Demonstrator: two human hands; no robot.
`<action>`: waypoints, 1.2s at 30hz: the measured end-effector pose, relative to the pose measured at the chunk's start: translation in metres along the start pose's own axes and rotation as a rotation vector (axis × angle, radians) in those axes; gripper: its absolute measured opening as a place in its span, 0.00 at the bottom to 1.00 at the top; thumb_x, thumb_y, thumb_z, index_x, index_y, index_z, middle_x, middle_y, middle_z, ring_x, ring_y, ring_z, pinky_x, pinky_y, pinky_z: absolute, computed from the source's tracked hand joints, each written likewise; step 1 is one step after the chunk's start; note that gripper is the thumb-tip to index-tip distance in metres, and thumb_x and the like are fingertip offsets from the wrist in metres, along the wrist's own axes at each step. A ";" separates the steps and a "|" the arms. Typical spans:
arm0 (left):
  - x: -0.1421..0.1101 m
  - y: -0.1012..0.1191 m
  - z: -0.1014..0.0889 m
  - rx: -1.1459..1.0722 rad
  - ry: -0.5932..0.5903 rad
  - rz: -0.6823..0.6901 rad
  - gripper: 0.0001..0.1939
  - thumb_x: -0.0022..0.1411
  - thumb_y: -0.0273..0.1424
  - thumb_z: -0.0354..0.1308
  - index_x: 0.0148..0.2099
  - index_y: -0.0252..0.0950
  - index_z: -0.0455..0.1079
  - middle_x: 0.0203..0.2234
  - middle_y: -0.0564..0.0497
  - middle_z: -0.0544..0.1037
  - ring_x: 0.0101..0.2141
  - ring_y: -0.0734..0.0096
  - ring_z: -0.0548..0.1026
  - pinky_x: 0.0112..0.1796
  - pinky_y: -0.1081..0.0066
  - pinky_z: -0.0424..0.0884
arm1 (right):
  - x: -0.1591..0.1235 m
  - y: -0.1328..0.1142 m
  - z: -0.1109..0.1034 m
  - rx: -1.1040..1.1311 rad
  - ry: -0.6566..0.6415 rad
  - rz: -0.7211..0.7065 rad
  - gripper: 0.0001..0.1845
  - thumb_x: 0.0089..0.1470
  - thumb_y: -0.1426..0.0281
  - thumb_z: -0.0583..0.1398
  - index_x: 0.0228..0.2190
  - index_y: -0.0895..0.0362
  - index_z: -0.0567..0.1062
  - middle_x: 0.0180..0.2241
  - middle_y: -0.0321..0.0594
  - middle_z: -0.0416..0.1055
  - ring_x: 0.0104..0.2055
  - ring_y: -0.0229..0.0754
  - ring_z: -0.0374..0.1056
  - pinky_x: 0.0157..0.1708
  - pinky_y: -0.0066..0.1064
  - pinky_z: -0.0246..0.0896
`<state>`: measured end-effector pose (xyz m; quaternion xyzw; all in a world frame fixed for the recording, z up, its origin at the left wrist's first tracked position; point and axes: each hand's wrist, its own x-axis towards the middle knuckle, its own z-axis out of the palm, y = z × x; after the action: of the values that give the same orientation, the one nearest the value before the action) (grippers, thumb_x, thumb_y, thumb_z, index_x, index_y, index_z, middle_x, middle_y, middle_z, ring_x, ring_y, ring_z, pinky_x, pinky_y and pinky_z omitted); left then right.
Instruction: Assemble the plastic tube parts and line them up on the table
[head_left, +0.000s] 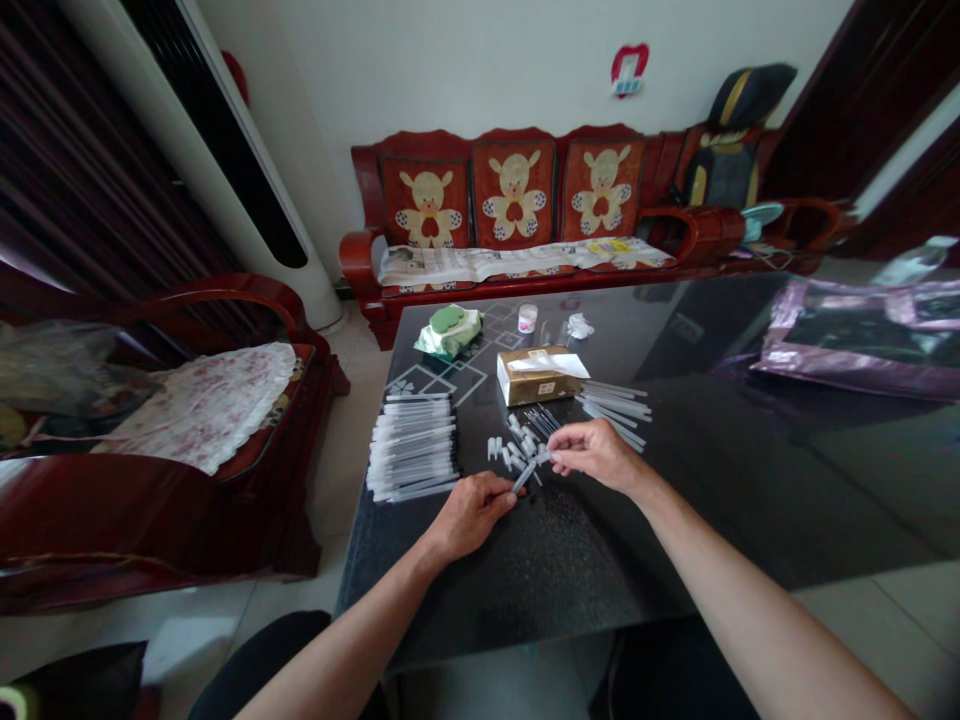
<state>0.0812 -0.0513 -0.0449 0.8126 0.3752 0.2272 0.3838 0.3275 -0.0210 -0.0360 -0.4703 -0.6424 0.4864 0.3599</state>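
Observation:
My left hand [478, 508] pinches the lower end of a translucent pen barrel [525, 476], tilted up to the right above the dark table. At the barrel's upper end, my right hand [589, 452] is closed in a pinch on a small pale piece that looks like a pen cap [545, 456]. Loose whitish pen caps [516, 440] lie just behind the hands. Thin dark refills [541, 420] lie beyond them. Left of my left hand is a stacked row of frosted pens [412, 448] with black ends. More clear barrels [615, 408] lie behind my right hand.
A gold tissue box [541, 376] stands behind the pen parts. Farther back are a green wipes pack [448, 332], a small white jar [527, 318] and a crumpled tissue [580, 326]. A purple-edged clear bag [862, 335] lies right on the black table [720, 480].

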 end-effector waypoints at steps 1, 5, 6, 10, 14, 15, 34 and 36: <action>0.000 0.000 0.000 0.005 -0.003 -0.001 0.15 0.66 0.33 0.48 0.44 0.37 0.76 0.32 0.51 0.76 0.35 0.70 0.72 0.37 0.74 0.62 | 0.000 0.000 0.000 0.000 -0.003 0.003 0.12 0.47 0.65 0.65 0.30 0.63 0.77 0.23 0.41 0.75 0.25 0.41 0.74 0.26 0.30 0.72; 0.000 -0.002 0.001 0.029 -0.009 -0.007 0.15 0.66 0.34 0.48 0.43 0.38 0.76 0.31 0.51 0.75 0.34 0.69 0.72 0.36 0.73 0.62 | -0.001 0.000 -0.001 -0.013 -0.011 0.005 0.13 0.47 0.65 0.65 0.31 0.63 0.78 0.23 0.42 0.76 0.25 0.41 0.74 0.26 0.31 0.72; 0.001 -0.002 0.001 0.034 -0.011 -0.004 0.15 0.66 0.34 0.49 0.42 0.38 0.76 0.30 0.51 0.75 0.34 0.69 0.72 0.36 0.72 0.62 | -0.001 0.000 -0.001 -0.015 -0.011 0.003 0.13 0.47 0.65 0.65 0.31 0.63 0.78 0.24 0.42 0.76 0.25 0.41 0.74 0.27 0.31 0.72; 0.001 -0.002 0.001 0.040 -0.014 0.013 0.14 0.66 0.34 0.49 0.40 0.38 0.76 0.28 0.51 0.74 0.33 0.69 0.71 0.35 0.73 0.61 | -0.001 0.001 -0.002 -0.014 -0.004 -0.005 0.13 0.47 0.64 0.65 0.31 0.62 0.78 0.24 0.42 0.76 0.25 0.41 0.74 0.26 0.31 0.72; 0.001 -0.001 0.000 0.035 -0.013 0.018 0.14 0.65 0.33 0.49 0.40 0.38 0.76 0.29 0.51 0.74 0.34 0.69 0.71 0.36 0.73 0.61 | -0.001 0.001 -0.002 -0.022 0.002 -0.009 0.13 0.47 0.64 0.65 0.31 0.62 0.78 0.24 0.42 0.76 0.25 0.41 0.74 0.26 0.30 0.72; 0.001 -0.001 0.000 0.034 -0.015 0.015 0.14 0.65 0.33 0.49 0.39 0.38 0.76 0.29 0.51 0.74 0.34 0.69 0.71 0.35 0.73 0.61 | 0.000 0.001 -0.002 -0.027 0.001 -0.010 0.12 0.47 0.65 0.65 0.31 0.62 0.78 0.24 0.41 0.76 0.25 0.41 0.74 0.26 0.30 0.71; 0.001 -0.005 0.002 -0.024 0.024 -0.024 0.14 0.64 0.36 0.51 0.38 0.38 0.77 0.29 0.51 0.75 0.34 0.68 0.72 0.36 0.72 0.62 | 0.001 -0.006 0.009 0.060 -0.044 0.025 0.14 0.45 0.65 0.66 0.33 0.63 0.79 0.23 0.40 0.76 0.23 0.39 0.72 0.27 0.31 0.71; 0.002 -0.007 0.004 -0.147 0.054 -0.049 0.16 0.63 0.39 0.52 0.39 0.37 0.78 0.28 0.50 0.75 0.32 0.68 0.71 0.35 0.72 0.63 | 0.000 -0.009 0.011 0.172 -0.025 0.020 0.20 0.45 0.65 0.66 0.39 0.63 0.77 0.25 0.41 0.76 0.25 0.41 0.73 0.28 0.33 0.72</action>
<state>0.0823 -0.0492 -0.0526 0.7665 0.3874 0.2665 0.4375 0.3149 -0.0246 -0.0307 -0.4378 -0.5982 0.5491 0.3859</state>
